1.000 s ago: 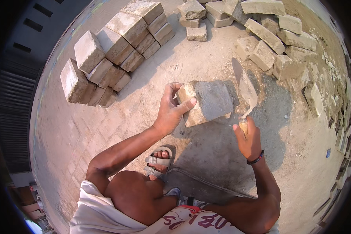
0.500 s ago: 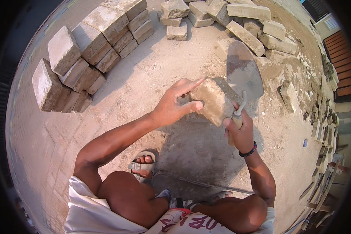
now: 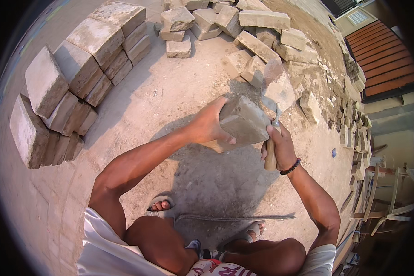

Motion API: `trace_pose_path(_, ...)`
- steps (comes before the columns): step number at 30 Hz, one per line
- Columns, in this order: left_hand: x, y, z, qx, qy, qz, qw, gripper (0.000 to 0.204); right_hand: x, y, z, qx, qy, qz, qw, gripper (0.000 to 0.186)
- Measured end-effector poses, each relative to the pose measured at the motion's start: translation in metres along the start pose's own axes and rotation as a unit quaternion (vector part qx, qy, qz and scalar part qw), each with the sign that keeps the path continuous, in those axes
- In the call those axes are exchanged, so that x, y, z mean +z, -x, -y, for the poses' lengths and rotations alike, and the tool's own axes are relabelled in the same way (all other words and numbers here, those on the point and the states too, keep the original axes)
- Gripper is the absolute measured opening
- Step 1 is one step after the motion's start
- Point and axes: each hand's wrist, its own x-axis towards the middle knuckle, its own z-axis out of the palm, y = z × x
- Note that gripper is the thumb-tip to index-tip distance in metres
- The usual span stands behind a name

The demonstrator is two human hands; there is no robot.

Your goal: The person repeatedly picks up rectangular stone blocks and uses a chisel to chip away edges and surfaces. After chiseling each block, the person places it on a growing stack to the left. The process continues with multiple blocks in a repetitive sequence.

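Note:
A grey-brown paving block (image 3: 244, 120) is held up in front of me over my own shadow. My left hand (image 3: 208, 123) grips its left side, thumb on the near face and fingers behind. My right hand (image 3: 283, 148) is closed round the wooden handle of a trowel (image 3: 278, 86), whose mortar-smeared blade points away from me, beyond the block's right side. The right-hand fingers are close to the block's right corner; whether they also bear its weight cannot be made out.
Paving blocks stand in a neat stack (image 3: 80, 60) at the far left. A loose heap of blocks (image 3: 264, 19) and rubble lies at the back, extending right. A thin metal bar (image 3: 234, 218) crosses the ground by my sandalled feet. Wooden pieces (image 3: 372, 195) lean at the right.
The block has been turned, so a smoother, greyer face now shows. The trowel handle is more upright. My view has shifted, bringing both feet and the whole bar into sight.

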Motion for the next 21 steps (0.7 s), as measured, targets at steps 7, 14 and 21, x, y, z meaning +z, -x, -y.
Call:
trace_pose_path(7, -0.004, -0.002, 0.013, -0.094, -0.043, 0.002, 0.995, 0.089, 0.009, -0.023, 0.011, 0.059, 0.152, -0.01, 0.987, 0.036)
trace_pose_path(14, -0.004, -0.021, 0.064, -0.092, -0.123, 0.033, 0.988, 0.074, 0.016, 0.008, -0.011, -0.128, 0.451, 0.024, 0.883, 0.035)
trace_pose_path(21, -0.029, 0.014, 0.078, -0.135, -0.024, 0.055, 0.989, 0.079, 0.018, 0.021, -0.079, -0.067, 0.525, 0.042, 0.847, 0.028)
